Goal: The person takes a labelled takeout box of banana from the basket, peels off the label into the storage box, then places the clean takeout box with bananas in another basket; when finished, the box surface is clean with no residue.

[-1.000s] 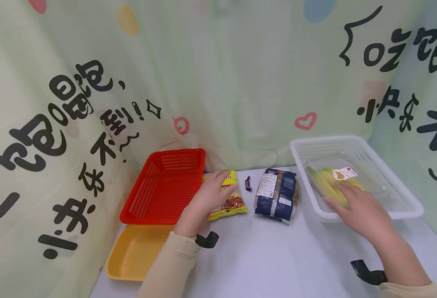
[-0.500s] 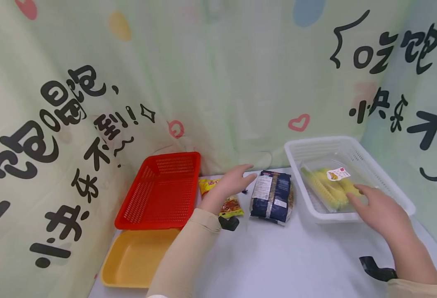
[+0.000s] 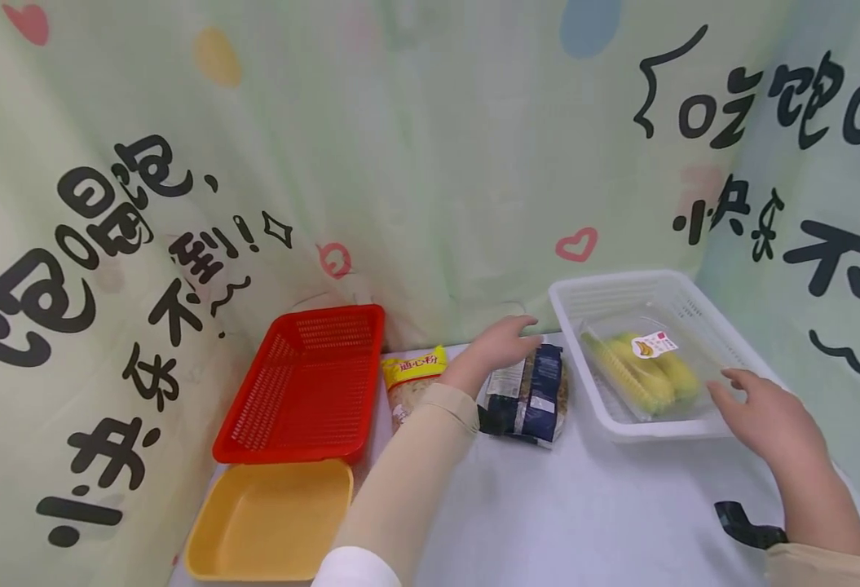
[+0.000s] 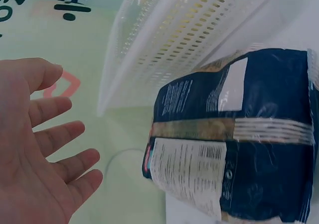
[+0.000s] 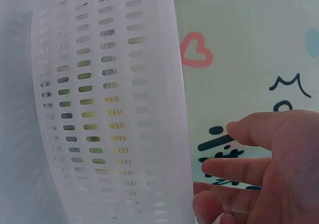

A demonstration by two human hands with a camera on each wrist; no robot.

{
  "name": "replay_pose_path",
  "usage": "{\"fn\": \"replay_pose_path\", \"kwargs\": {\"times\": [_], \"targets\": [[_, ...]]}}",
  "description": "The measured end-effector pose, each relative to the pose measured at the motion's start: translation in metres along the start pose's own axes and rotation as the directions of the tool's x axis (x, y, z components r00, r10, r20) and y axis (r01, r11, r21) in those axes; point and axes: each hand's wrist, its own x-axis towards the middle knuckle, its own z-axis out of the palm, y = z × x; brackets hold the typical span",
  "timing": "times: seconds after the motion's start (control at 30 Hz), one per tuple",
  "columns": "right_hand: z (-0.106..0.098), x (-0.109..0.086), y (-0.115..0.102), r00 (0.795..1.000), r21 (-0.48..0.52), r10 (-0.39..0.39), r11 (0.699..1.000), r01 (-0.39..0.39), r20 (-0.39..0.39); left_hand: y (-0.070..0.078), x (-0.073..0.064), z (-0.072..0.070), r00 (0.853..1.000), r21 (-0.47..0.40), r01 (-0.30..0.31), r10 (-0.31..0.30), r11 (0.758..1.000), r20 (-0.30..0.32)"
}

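My left hand [image 3: 504, 341] hovers over the top of a navy-blue food bag [image 3: 540, 399] with brown contents and a white label. Its fingers are spread and hold nothing; in the left wrist view that bag [image 4: 269, 99] lies apart from the fingertips. My right hand [image 3: 776, 416] is beside the front right corner of a white perforated basket [image 3: 642, 432], fingers loosely bent, holding nothing. Inside the basket sits a clear plastic box of bananas [image 3: 646, 383] with a round-fruit-free, banana-pictured sticker. A yellow packet [image 3: 415, 367] with red lettering is partly hidden behind my left forearm.
At the left stands a red perforated basket [image 3: 312, 383], with a yellow tray [image 3: 275, 522] in front of it. A printed curtain [image 3: 437, 163] closes off the back and sides. White cloth covers the table [image 3: 584, 514].
My left hand has moved right, from over the yellow packet to over the navy bag. My right hand has drawn back from the banana box to the basket's corner. The head view has shifted slightly.
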Motion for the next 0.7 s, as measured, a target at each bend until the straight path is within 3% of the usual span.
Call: {"fn": "replay_pose_path", "kwargs": {"times": [0.2,0.4,0.7], "targets": [[-0.003,0.000,0.007,0.999,0.028,0.033,0.999,-0.033,0.003,0.011,0.017,0.008,1.000,0.005,-0.018,0.018,1.000,0.011],[-0.006,0.003,0.014,0.999,0.047,0.049,0.998,-0.048,-0.011,0.023,0.031,0.020,1.000,-0.033,0.011,-0.011,0.999,0.001],[-0.013,0.007,0.024,0.996,0.058,0.057,0.996,-0.061,0.073,0.045,0.040,0.033,0.997,-0.042,0.045,-0.042,0.998,0.071]]}}
